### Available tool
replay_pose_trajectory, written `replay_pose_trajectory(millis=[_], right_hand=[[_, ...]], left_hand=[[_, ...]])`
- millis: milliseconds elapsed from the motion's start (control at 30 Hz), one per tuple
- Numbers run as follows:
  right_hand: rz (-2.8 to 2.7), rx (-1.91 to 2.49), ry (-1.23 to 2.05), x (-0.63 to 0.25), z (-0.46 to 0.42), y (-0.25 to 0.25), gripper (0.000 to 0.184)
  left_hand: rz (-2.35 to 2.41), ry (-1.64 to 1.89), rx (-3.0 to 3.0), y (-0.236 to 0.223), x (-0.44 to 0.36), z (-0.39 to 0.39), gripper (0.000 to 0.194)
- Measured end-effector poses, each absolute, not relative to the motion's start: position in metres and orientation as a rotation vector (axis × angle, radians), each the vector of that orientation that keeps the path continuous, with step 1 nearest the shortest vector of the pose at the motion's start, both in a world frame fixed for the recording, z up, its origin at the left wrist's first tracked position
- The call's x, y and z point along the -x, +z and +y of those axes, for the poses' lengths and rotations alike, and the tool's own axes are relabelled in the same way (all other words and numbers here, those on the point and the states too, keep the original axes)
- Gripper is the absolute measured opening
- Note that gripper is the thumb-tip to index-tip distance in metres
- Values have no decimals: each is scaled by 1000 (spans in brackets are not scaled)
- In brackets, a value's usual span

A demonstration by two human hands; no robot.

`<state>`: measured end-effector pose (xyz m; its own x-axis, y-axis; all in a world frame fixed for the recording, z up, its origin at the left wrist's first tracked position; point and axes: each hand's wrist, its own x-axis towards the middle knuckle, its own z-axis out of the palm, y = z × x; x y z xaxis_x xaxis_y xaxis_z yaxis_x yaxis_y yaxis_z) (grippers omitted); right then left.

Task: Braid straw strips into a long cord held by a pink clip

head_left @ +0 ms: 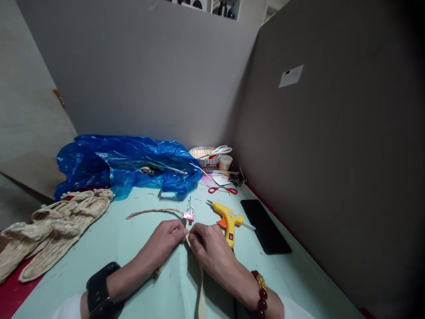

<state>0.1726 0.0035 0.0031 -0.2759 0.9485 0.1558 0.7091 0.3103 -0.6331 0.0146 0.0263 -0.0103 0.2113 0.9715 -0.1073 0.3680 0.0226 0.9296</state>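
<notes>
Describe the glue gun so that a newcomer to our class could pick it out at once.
Start from the crumpled blue plastic bag on the pale green tabletop. To its right and nearer the person, the glue gun lies between the right hand and a flat black slab. Its yellow body and orange trigger set it apart from that slab and the red-handled scissors behind.

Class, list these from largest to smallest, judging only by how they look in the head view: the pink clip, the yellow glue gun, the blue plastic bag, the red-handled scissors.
1. Blue plastic bag
2. Yellow glue gun
3. Red-handled scissors
4. Pink clip
</notes>
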Motion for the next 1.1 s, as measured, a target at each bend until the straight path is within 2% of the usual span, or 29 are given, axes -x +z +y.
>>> replay_pose_trajectory(millis=[167,367,600,700,767,867,1000,1100], right_hand=[[-2127,1523,449,-176,-4,3,22],[-2337,1361,177,-167,-19,-4,12],[-2652,1103,-183,-162,-26,-12,26],[-2509,1105,-46,-166,-21,-5,10],[-2286,1201,133,-170,-16,2,18],[-1976,1337,484,-175,-5,10,19],[-1905,1308,997,-175,7,2,17],[-1906,1282,1106,-172,13,-9,13]], left_hand=[[1358,768,-1536,-12,-15,26,31],[1306,774,-1457,-10,-17,23,24],[1219,731,-1299,-9,-16,18,24],[1169,743,-1287,-9,-13,19,23],[1146,732,-1279,-8,-11,20,25],[1123,682,-1272,-6,-8,20,24],[1087,631,-1283,-3,-9,19,23],[1083,604,-1317,-1,-10,19,20]])
